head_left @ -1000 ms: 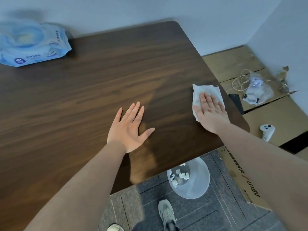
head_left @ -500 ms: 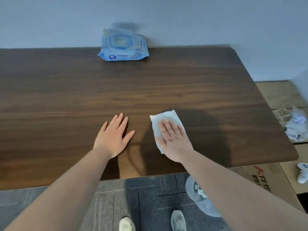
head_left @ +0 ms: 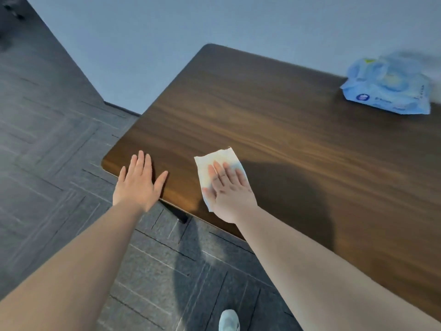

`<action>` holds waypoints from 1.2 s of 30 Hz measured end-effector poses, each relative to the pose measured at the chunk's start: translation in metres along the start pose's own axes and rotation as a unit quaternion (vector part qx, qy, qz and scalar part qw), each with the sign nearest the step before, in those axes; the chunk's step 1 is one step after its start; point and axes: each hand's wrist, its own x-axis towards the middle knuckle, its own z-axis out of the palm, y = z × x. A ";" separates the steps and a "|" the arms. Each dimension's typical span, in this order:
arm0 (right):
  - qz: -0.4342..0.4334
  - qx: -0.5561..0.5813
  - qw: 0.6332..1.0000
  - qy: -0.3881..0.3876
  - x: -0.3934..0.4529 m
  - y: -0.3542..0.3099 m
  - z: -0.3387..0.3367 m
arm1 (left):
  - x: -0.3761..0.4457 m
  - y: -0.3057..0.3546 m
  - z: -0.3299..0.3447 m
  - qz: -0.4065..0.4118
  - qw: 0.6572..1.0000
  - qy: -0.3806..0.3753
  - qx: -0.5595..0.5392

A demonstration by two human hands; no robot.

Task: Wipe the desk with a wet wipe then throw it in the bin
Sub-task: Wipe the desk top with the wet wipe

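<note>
A dark wooden desk (head_left: 286,120) fills the right half of the view. A white wet wipe (head_left: 214,161) lies flat near the desk's front left corner. My right hand (head_left: 230,189) presses down on it with the fingers stretched flat, covering its lower right part. Just to its left, my left hand (head_left: 138,185) rests flat and open on the desk's corner edge, holding nothing. No bin is in view.
A blue pack of wet wipes (head_left: 386,91) lies at the desk's far right, by the grey wall. Dark grey carpet tiles (head_left: 47,151) cover the floor to the left and below. The tip of my shoe (head_left: 229,320) shows at the bottom.
My right hand has slid the wipe from the desk's right edge leftward to the left corner. My left hand moved left with it, and the view turned left, so the bin has left the frame.
</note>
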 end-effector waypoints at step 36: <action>0.132 0.036 0.990 0.033 -0.126 0.131 0.010 | -0.028 0.204 -0.009 0.236 0.971 -0.045 0.008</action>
